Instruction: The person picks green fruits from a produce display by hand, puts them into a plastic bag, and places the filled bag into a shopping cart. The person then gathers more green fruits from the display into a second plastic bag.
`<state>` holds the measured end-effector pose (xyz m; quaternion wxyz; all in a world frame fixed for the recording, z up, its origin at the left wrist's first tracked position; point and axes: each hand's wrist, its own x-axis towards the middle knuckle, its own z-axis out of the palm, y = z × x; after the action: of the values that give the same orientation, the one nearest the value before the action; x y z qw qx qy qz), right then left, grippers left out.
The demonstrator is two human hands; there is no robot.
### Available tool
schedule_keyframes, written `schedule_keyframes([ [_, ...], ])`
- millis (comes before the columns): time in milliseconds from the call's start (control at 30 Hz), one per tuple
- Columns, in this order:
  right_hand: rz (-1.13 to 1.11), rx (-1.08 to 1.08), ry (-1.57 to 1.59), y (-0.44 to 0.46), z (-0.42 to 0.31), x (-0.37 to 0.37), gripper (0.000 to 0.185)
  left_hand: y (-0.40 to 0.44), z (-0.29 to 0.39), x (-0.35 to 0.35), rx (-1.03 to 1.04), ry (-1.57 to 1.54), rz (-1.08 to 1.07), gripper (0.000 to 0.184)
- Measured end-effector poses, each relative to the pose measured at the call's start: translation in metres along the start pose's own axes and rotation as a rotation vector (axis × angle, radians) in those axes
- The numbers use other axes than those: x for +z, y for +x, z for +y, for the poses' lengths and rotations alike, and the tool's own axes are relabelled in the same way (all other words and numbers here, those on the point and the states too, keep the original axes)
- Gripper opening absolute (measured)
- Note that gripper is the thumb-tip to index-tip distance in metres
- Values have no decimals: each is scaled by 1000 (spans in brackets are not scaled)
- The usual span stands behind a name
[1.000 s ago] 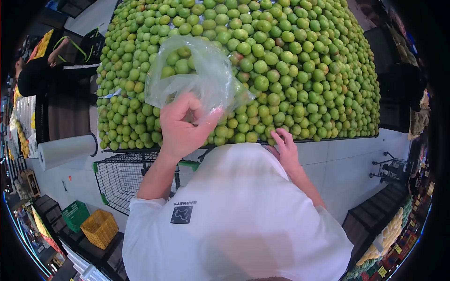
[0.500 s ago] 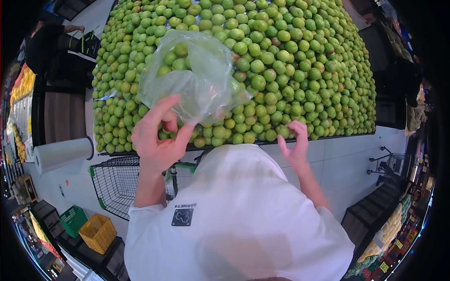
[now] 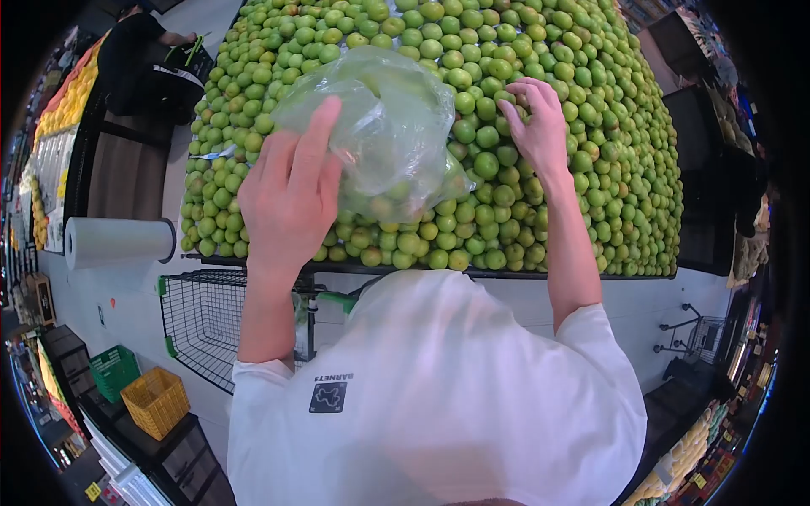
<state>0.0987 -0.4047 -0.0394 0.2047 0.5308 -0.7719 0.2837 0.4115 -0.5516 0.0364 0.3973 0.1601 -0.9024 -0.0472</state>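
Observation:
A clear plastic bag (image 3: 396, 126) lies on a big heap of round green fruits (image 3: 624, 160), some with a brownish blush; their exact kind is hard to tell. Green fruit shows through the film. My left hand (image 3: 291, 185) rests against the near left side of the bag, index finger stretched out and the others partly hidden behind it. On the heap, to the right of the bag, my right hand (image 3: 540, 126) has its thumb and curved fingers apart over the fruits, with no fruit visibly lifted.
Below the stand's front edge is a wire shopping cart (image 3: 211, 325), left of my body. A roll of plastic bags (image 3: 118, 243) sticks out at the left. Green (image 3: 116, 371) and yellow baskets (image 3: 156, 403) sit lower left. Another person (image 3: 135, 63) stands at upper left.
My right hand has reached from the heap's front edge up and away onto the fruits. My left hand has moved up against the bag, whose opening has sagged. The view has shifted slightly.

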Motion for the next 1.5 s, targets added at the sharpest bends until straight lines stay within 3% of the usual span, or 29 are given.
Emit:
schedule_keyframes([
  [67, 87, 63, 374, 18, -50, -22, 23, 2, 1, -2, -87, 44, -2, 52],
  [133, 27, -25, 680, 30, -91, -41, 21, -1, -4, 2, -89, 41, -6, 51],
  [167, 27, -29, 686, 39, -105, -43, 21, -1, -6, 3, -79, 29, -7, 50],
  [233, -42, -331, 714, 50, -126, -41, 17, -2, -5, 2, -39, 74, 18, 48],
  [367, -242, -308, 646, 58, -136, -29, 16, 2, -4, 3, 77, 59, 195, 43],
  [400, -462, -357, 693, 60, -136, -29, 16, 3, -2, 0, 77, 64, 199, 43],
  [433, -684, -405, 734, 63, -136, -28, 16, 3, 1, -5, 172, 94, 111, 41],
  [467, -684, -411, 734, 62, -136, -21, 16, 3, 5, -9, 266, 123, 22, 39],
  [533, -627, -649, 691, 57, -135, -6, 11, 1, 6, -10, 284, 99, -61, 35],
  [667, -724, -600, 568, 57, -133, -15, 9, -18, -21, -8, 255, 111, -167, 22],
  [733, -887, -374, 332, 61, -126, -22, 14, -25, -34, -15, 259, 147, -177, 18],
  [900, -643, -421, -106, 57, -107, -13, 17, -26, -33, -28, 182, 153, -329, 19],
  [1067, -443, -489, 103, 54, -122, 6, 16, 5, 1, -33, 174, -219, -229, 27],
  [1133, -364, -563, 158, 47, -122, 22, 17, 12, 11, -20, -17, -535, -286, 26],
  [1200, -363, -549, 127, 41, -121, 29, 25, 19, 11, 1, -55, -449, -338, 20],
  [1267, -424, -485, 89, 37, -122, 21, 28, 22, 1, 25, -275, -85, -526, 18],
  [1400, -539, -382, -108, 27, -116, 36, 37, 8, -28, 53, -217, 5, -530, 19],
  [1467, -515, -371, -164, 25, -113, 49, 37, 7, -25, 54, -252, 13, -548, 22],
  [1500, -382, -405, -160, 24, -114, 51, 41, 7, -25, 55, -252, 12, -549, 22],
])
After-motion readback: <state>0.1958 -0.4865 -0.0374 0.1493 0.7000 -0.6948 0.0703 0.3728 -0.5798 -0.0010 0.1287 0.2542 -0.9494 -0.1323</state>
